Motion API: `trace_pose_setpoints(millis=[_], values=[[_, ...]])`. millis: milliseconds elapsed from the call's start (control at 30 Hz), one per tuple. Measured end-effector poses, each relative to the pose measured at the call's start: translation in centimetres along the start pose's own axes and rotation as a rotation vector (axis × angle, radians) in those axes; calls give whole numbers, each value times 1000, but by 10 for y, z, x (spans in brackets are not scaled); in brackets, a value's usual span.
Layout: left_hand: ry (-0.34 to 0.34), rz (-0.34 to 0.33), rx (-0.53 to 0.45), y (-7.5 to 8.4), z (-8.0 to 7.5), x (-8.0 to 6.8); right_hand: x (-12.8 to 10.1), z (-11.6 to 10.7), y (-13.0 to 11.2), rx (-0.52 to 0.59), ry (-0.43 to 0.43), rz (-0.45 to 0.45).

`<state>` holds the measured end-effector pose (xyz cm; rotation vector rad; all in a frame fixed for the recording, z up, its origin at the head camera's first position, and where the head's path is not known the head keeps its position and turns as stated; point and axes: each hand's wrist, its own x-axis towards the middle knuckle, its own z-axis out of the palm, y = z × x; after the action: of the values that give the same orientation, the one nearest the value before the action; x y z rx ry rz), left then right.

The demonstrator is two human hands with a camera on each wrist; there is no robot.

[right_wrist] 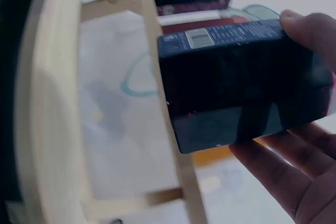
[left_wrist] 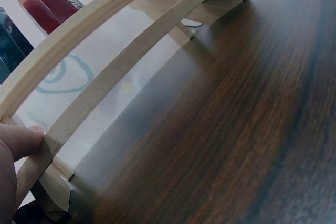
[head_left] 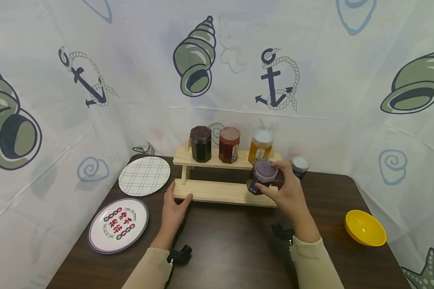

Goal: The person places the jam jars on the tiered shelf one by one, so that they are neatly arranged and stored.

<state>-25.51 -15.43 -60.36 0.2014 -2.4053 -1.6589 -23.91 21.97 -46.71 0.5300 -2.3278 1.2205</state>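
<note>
Purple-lidded jar (head_left: 263,176) sits at the right end of the lower step of the wooden rack (head_left: 220,192), at about 1 o'clock from the middle of the table (head_left: 238,245) in the head view. The right hand (head_left: 287,192) grips it, fingers curled round its lid and side. The left hand (head_left: 173,208) lies with straight fingers at the rack's left end, thumb against the lower step. On the upper step stand a dark jar (head_left: 200,143), a red jar (head_left: 229,144) and an orange jar (head_left: 261,146). Another small jar (head_left: 299,166) stands just beside the rack at 3 o'clock. Two plates lie at 9 o'clock and a yellow bowl (head_left: 365,228) at 4 o'clock.

From the left wrist, a thumb (left_wrist: 23,139) presses the rack's front slat (left_wrist: 131,61), with the red jar (left_wrist: 47,1) at 11 o'clock.

From the right wrist, fingers (right_wrist: 294,177) and thumb wrap the purple-lidded jar's dark labelled body (right_wrist: 241,87), just beside a rack slat (right_wrist: 168,129).
</note>
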Motion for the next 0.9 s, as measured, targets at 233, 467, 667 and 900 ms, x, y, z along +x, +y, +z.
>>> trace_pose_setpoints(millis=[233,467,667,900], values=[[3,2,2,0,0,0,-2,34,4,50,-33,12],[4,-4,2,2,0,-1,-10,58,13,88,-103,71],[7,-9,2,1,0,-1,-13,70,17,127,-121,123],[6,1,1,0,0,1,-12,76,18,122,-104,124]])
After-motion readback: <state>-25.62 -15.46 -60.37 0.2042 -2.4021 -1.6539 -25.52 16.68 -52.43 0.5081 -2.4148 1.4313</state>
